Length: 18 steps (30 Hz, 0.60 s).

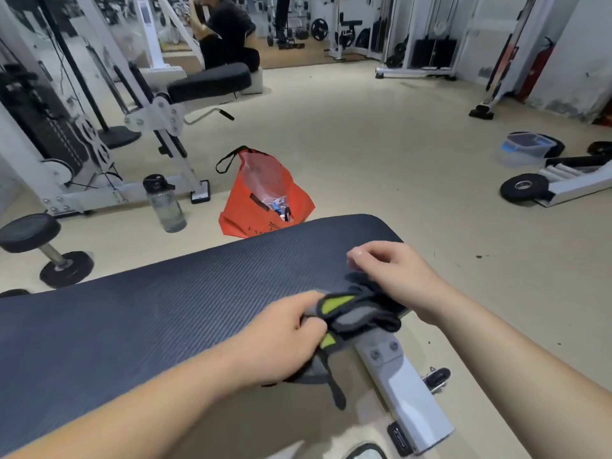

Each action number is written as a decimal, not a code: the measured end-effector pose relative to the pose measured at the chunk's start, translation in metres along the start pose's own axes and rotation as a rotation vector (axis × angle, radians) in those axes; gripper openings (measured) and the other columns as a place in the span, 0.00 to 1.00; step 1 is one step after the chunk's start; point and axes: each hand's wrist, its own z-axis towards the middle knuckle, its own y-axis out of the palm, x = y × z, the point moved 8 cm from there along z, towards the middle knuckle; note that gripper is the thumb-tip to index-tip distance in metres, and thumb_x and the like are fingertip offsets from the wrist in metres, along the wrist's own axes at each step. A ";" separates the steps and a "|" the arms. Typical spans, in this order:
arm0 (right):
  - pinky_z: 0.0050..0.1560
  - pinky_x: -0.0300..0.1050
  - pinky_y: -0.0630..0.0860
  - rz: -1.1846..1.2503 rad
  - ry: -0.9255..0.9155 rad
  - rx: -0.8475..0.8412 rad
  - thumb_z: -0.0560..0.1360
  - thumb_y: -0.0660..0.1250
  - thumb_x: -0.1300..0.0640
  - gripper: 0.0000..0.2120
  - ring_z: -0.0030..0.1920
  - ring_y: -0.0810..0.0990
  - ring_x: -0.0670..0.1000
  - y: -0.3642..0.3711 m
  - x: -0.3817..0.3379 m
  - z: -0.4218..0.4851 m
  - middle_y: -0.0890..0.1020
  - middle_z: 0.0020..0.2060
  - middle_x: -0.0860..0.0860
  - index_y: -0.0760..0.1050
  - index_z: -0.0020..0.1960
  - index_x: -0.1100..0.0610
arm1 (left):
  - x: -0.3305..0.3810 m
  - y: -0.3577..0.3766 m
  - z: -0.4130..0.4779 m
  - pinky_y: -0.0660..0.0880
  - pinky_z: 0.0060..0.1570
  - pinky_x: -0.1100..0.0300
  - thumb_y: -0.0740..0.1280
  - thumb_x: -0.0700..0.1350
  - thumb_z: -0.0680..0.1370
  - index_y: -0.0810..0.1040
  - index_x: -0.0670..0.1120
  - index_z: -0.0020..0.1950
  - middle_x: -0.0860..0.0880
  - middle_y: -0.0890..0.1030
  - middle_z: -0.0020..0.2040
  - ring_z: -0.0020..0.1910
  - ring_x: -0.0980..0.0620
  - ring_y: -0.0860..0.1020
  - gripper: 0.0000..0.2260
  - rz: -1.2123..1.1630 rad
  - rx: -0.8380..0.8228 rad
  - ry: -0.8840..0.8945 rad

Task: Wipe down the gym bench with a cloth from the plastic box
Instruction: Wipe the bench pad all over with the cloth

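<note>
left hand [281,329] and right hand [394,273] grip a glove [351,313] between them (bench [165,309] edge).

We look over a pale beige floor [381,150], white weight machines [155,117] at upper left, orange bag [251,207] at centre, water bottle [165,203] beside it, dumbbell [46,250] at left edge, scuffed white wall [576,61] upper right.

Plastic box [526,149] contents indistinct.

Head view, facing down, near bench [149,309]
</note>
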 end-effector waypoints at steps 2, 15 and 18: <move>0.62 0.50 0.77 0.268 0.087 -0.183 0.79 0.65 0.37 0.20 0.52 0.85 0.50 0.012 -0.001 -0.007 0.88 0.49 0.50 0.85 0.52 0.53 | -0.002 -0.019 0.002 0.78 0.43 0.58 0.61 0.41 0.79 0.81 0.47 0.47 0.51 0.84 0.40 0.39 0.53 0.81 0.08 -0.451 0.024 -0.202; 0.53 0.46 0.76 -0.113 0.132 0.347 0.78 0.69 0.54 0.19 0.45 0.81 0.51 -0.037 0.037 0.012 0.81 0.40 0.46 0.75 0.69 0.51 | -0.017 -0.071 0.070 0.72 0.59 0.57 0.65 0.49 0.80 0.79 0.48 0.62 0.50 0.79 0.60 0.59 0.49 0.78 0.13 0.180 0.412 -0.136; 0.59 0.48 0.77 -0.204 0.118 0.443 0.78 0.65 0.53 0.17 0.55 0.82 0.54 -0.052 0.039 0.011 0.84 0.53 0.49 0.77 0.67 0.50 | 0.033 -0.027 0.062 0.68 0.70 0.51 0.62 0.51 0.80 0.77 0.50 0.67 0.50 0.75 0.68 0.69 0.47 0.72 0.16 0.505 0.319 0.378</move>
